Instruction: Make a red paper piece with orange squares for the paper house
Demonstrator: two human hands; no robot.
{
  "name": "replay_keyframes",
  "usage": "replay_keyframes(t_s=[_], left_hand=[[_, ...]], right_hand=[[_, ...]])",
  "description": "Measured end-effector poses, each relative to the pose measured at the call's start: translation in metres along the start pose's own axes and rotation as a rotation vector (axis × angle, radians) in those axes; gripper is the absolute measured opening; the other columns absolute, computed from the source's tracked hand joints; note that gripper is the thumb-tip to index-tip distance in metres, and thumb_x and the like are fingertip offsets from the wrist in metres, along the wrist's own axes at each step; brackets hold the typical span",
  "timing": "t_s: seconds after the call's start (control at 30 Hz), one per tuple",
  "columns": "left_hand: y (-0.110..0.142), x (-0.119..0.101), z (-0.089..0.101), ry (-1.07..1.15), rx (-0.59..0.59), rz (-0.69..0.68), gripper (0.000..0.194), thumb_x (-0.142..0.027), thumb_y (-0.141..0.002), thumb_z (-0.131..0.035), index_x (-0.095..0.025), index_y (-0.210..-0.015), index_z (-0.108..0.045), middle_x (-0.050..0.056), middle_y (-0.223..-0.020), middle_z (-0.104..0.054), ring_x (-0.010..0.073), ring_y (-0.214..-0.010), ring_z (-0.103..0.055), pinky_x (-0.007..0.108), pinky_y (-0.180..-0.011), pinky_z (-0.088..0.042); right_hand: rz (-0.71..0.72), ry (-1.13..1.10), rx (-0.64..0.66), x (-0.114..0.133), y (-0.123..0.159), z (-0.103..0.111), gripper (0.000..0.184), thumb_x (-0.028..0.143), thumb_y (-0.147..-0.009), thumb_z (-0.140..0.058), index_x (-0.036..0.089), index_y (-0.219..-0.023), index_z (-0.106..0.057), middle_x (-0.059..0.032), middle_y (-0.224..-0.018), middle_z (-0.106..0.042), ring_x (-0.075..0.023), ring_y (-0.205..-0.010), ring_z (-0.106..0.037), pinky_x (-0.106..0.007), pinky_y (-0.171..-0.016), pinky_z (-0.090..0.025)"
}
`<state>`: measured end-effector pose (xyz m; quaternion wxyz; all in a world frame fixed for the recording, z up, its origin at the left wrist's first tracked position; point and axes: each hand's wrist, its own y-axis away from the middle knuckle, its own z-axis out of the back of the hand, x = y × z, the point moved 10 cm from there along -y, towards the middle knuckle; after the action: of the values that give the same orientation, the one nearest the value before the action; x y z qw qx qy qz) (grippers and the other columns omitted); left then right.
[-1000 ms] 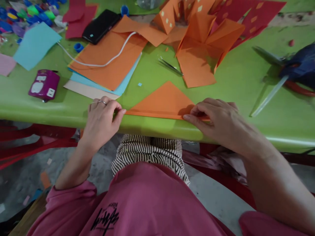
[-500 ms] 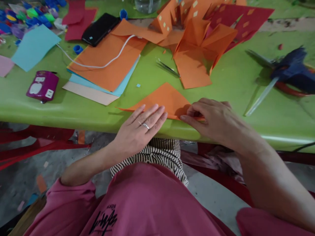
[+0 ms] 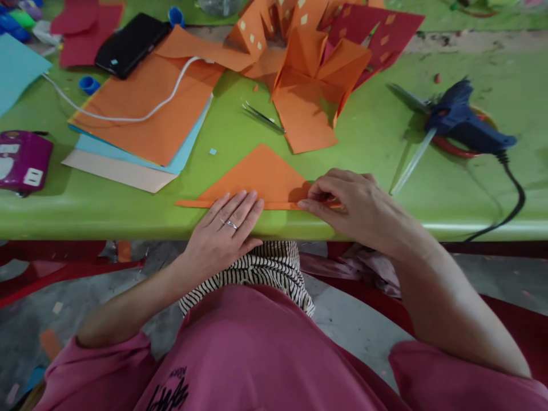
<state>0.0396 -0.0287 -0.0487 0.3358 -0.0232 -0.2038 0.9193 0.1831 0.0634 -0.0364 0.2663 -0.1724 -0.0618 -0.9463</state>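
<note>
A triangular piece of orange paper (image 3: 263,174) lies near the table's front edge, with a narrow folded strip along its long near side. My left hand (image 3: 226,228), a ring on one finger, rests flat with its fingers stretched over the folded strip left of the middle. At the right corner, my right hand (image 3: 342,205) pinches the strip between thumb and curled fingers; that corner is partly hidden beneath it.
Tweezers (image 3: 263,118) and cut orange paper shapes (image 3: 303,114) lie beyond the triangle. Stacked paper sheets (image 3: 145,114), a black phone (image 3: 131,43) and a purple box (image 3: 25,160) are leftward. A blue glue gun (image 3: 462,117) stands at right, its cord hanging over the edge.
My left hand has pressed the left end of the folded strip down flat. My right hand keeps its pinch at the right corner. The whole view has shifted, so things appear farther left.
</note>
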Motion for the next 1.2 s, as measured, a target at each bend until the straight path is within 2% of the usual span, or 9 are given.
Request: replay_keyframes(t_s=[0.13,0.23,0.33,0.5,0.6,0.7,0.83,1.03,1.2], left_hand=[[0.000,-0.001,-0.001,0.006,-0.002,0.051,0.070,-0.056,-0.097,-0.048,-0.007,-0.147,-0.045,0.018,-0.145,-0.056,0.0316,-0.136,-0.052,0.046,-0.118,-0.035],[-0.001,-0.005,-0.001,-0.017,-0.010,0.054,0.073,-0.060,-0.093,-0.051,-0.014,-0.150,-0.044,0.019,-0.144,-0.057,0.0350,-0.132,-0.055,0.050,-0.115,-0.038],[-0.002,-0.007,0.000,-0.032,-0.021,0.041,0.076,-0.062,-0.091,-0.055,-0.015,-0.149,-0.045,0.021,-0.142,-0.058,0.0361,-0.128,-0.058,0.051,-0.112,-0.040],[-0.001,-0.007,0.001,-0.039,-0.030,0.034,0.078,-0.063,-0.090,-0.056,-0.016,-0.151,-0.043,0.020,-0.141,-0.058,0.0352,-0.129,-0.057,0.050,-0.114,-0.039],[-0.001,-0.009,0.002,-0.047,-0.035,0.022,0.079,-0.063,-0.089,-0.056,-0.015,-0.151,-0.043,0.021,-0.141,-0.058,0.0355,-0.128,-0.058,0.051,-0.114,-0.039],[-0.001,-0.008,0.001,-0.053,-0.024,0.026,0.079,-0.063,-0.090,-0.056,-0.015,-0.151,-0.043,0.021,-0.142,-0.058,0.0353,-0.128,-0.057,0.051,-0.114,-0.039],[0.000,-0.008,0.000,-0.033,-0.003,0.033,0.077,-0.060,-0.091,-0.055,-0.016,-0.153,-0.040,0.021,-0.144,-0.055,0.0358,-0.132,-0.054,0.052,-0.114,-0.039],[0.001,-0.008,0.000,-0.019,0.000,0.052,0.078,-0.058,-0.093,-0.054,-0.011,-0.153,-0.038,0.020,-0.145,-0.055,0.0359,-0.132,-0.054,0.051,-0.117,-0.036],[-0.013,-0.004,-0.003,0.006,0.009,0.112,0.081,-0.064,-0.093,-0.049,-0.007,-0.149,-0.043,0.021,-0.144,-0.056,0.0374,-0.133,-0.053,0.052,-0.117,-0.035]], right_hand=[[-0.059,0.010,-0.053,-0.015,0.009,0.003,0.029,0.049,-0.091,-0.058,0.023,-0.077,-0.060,-0.0047,-0.083,-0.066,-0.0221,-0.076,-0.061,-0.036,-0.071,-0.040],[-0.092,-0.010,-0.142,-0.030,0.021,0.008,0.029,0.050,-0.090,-0.060,0.023,-0.080,-0.061,-0.0050,-0.083,-0.065,-0.0215,-0.073,-0.060,-0.035,-0.067,-0.042],[-0.093,-0.013,-0.224,-0.037,0.038,0.014,0.025,0.046,-0.091,-0.059,0.023,-0.084,-0.063,-0.0053,-0.084,-0.065,-0.0219,-0.077,-0.061,-0.035,-0.067,-0.044],[-0.033,0.190,-0.394,-0.008,0.063,0.029,0.016,0.031,-0.097,-0.055,0.023,-0.102,-0.068,-0.0074,-0.102,-0.072,-0.0240,-0.093,-0.062,-0.039,-0.081,-0.043],[0.062,0.237,-0.462,0.022,0.064,0.024,0.020,0.027,-0.097,-0.056,0.024,-0.113,-0.067,-0.0052,-0.112,-0.073,-0.0219,-0.097,-0.062,-0.039,-0.086,-0.040],[0.127,0.189,-0.464,0.037,0.056,0.007,0.021,0.027,-0.098,-0.056,0.024,-0.115,-0.067,-0.0033,-0.111,-0.074,-0.0195,-0.095,-0.062,-0.037,-0.086,-0.040],[0.078,0.067,-0.472,0.028,0.051,-0.006,0.018,0.028,-0.098,-0.056,0.022,-0.108,-0.069,-0.0051,-0.101,-0.072,-0.0200,-0.091,-0.061,-0.036,-0.082,-0.042],[-0.005,-0.084,-0.332,0.016,0.042,-0.006,0.016,0.033,-0.098,-0.054,0.022,-0.100,-0.066,-0.0054,-0.098,-0.069,-0.0228,-0.093,-0.059,-0.038,-0.083,-0.041],[-0.034,-0.029,-0.261,0.007,0.022,-0.001,0.021,0.034,-0.099,-0.049,0.022,-0.101,-0.066,-0.0081,-0.099,-0.068,-0.0260,-0.094,-0.055,-0.041,-0.082,-0.040]])
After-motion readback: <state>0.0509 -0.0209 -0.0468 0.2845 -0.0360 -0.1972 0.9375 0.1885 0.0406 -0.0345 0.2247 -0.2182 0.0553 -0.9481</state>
